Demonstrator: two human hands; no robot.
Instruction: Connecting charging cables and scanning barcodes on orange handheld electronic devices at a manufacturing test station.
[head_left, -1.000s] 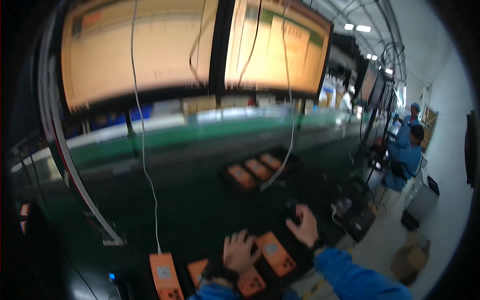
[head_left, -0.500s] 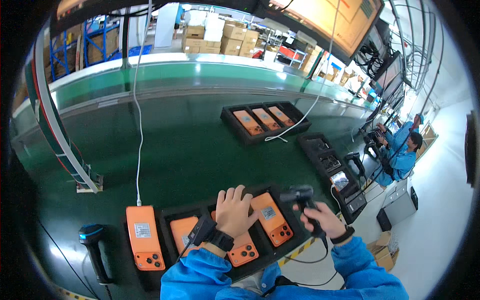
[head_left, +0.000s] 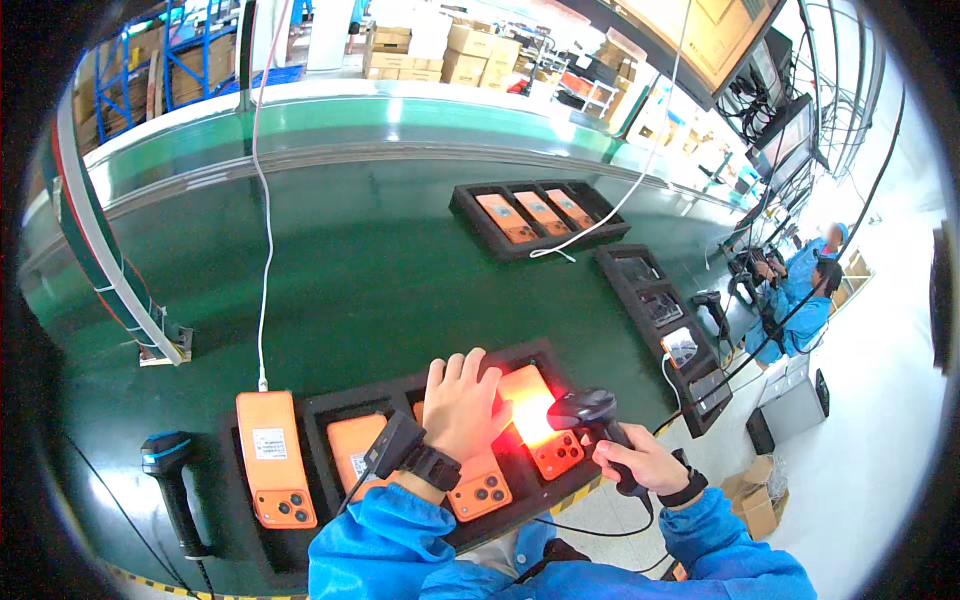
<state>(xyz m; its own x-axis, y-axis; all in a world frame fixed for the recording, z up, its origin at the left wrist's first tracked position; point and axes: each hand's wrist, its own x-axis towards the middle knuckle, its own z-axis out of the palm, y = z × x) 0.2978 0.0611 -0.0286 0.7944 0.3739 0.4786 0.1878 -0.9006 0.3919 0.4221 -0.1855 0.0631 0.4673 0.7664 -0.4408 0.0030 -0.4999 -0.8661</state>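
Nearest the person, the right hand [head_left: 640,462] has its grip closed around the handle of a black handheld scanner [head_left: 592,415], whose head points left and down at an orange phone [head_left: 537,420] lying back-up in the right slot of a black tray [head_left: 330,410]; a bright red glow falls on that phone. The left hand [head_left: 462,408], with a dark wrist device [head_left: 410,455] strapped on, lies flat with fingers spread and grips nothing, resting on the middle orange phone [head_left: 478,485] in the same tray and touching the edge of the lit one. A third orange phone [head_left: 355,445] sits in the tray's left slot, partly under the wrist. Just left of the tray, on the green surface [head_left: 350,270], another orange phone [head_left: 273,457] lies with a white cable [head_left: 265,250] plugged into its top end. Further left, a second black scanner [head_left: 170,480] rests on the surface. Well beyond, a second black tray [head_left: 470,215] holds three orange phones, and to the right a long black tray [head_left: 610,270] holds dark devices. At the far right, seated people in blue [head_left: 800,300] work.
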